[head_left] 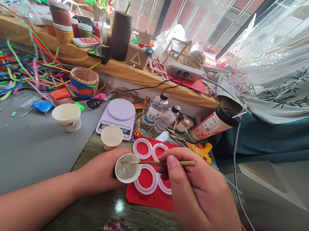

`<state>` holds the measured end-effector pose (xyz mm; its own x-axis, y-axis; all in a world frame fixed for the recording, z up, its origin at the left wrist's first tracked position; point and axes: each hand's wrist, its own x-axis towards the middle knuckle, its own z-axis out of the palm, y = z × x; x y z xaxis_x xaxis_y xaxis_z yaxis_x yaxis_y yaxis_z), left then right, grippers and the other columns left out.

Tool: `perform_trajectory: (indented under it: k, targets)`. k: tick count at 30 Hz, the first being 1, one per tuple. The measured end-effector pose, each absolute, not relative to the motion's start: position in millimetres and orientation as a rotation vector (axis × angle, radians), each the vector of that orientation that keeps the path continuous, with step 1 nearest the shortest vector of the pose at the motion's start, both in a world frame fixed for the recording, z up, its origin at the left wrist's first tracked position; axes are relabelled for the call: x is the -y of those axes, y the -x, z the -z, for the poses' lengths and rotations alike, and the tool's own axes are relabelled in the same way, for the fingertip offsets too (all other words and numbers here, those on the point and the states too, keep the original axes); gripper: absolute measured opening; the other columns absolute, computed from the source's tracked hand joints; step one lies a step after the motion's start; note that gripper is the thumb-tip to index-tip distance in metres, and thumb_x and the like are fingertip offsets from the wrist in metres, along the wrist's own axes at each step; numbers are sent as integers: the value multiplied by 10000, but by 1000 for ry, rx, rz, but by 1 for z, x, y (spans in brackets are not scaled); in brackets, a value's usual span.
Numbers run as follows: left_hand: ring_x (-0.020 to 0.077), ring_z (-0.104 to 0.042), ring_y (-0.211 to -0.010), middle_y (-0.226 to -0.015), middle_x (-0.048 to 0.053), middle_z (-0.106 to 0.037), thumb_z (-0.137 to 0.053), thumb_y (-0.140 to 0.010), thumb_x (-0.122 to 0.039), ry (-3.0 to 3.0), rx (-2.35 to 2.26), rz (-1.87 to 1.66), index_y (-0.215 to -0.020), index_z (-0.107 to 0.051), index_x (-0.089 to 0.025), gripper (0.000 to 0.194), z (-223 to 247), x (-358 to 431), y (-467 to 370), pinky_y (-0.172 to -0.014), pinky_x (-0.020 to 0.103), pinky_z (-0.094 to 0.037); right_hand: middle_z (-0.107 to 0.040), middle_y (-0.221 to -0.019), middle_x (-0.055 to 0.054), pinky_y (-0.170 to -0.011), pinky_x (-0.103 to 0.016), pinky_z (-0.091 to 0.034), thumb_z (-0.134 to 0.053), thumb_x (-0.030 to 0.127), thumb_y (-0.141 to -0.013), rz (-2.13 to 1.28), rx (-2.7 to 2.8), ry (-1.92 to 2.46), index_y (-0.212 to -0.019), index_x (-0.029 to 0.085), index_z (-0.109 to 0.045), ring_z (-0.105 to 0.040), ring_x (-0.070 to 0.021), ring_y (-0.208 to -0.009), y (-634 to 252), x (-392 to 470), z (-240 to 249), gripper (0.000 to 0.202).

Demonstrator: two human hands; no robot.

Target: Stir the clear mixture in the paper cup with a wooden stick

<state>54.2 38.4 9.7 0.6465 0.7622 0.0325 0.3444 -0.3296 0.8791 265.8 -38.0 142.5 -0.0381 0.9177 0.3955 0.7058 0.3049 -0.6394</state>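
My left hand (pixel 107 168) is wrapped round a white paper cup (pixel 117 174), which holds a clear liquid. Between the thumb and fingers of my right hand (pixel 197 192) is a thin wooden stick (pixel 149 162), its far end dipped in the liquid. Beneath and beside the cup, a red sheet (pixel 141 199) carries several white ring-shaped molds (pixel 144 189), partly covered by my right hand. Just behind my left hand stands another paper cup (pixel 112 137). A lilac kitchen scale (pixel 121 109) sits beyond it.
Two clear bottles with black caps (pixel 167 119) stand behind the red sheet, near a tilted drink cup (pixel 211 124). At left are stacked paper cups (pixel 67 117), coloured clay packets (pixel 41 106) and a painted pot (pixel 83 82). A yellow glue gun (pixel 203 151) lies at right; a power strip (pixel 185 72) rests on the sill.
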Motion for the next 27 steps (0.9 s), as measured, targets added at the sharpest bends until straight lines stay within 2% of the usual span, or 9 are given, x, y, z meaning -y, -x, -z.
perform_trajectory:
  k: [14,22,27]
  targets:
    - [288,-775,-1066,-1202,39,-821,-823,-893,-265,-1946,-882,-557,-1166,-721,-272,291,-8,-39,-54,-911,377,-600,-776,-761,4,-576,-291,-498,-504,210,-1097,-417,1834,1453,-834,260,-662,-736,-179,-648,-267,33,-144,311]
    - [285,-764,-1057,-1185,43,-813,-810,-889,-247,-1944,-875,-542,-1124,-704,-261,258,-9,-39,-54,-903,380,-587,-799,-818,7,-609,-294,-513,-507,235,-1127,-378,1812,1471,-917,252,-700,-743,-170,-685,-267,34,-141,286]
    - [274,-763,-1026,-1150,38,-811,-813,-901,-269,-1941,-871,-543,-1117,-707,-255,241,-9,-38,-53,-874,369,-583,-785,-803,16,-595,-288,-505,-511,217,-1114,-414,1821,1455,-875,258,-675,-749,-165,-692,-267,35,-140,293]
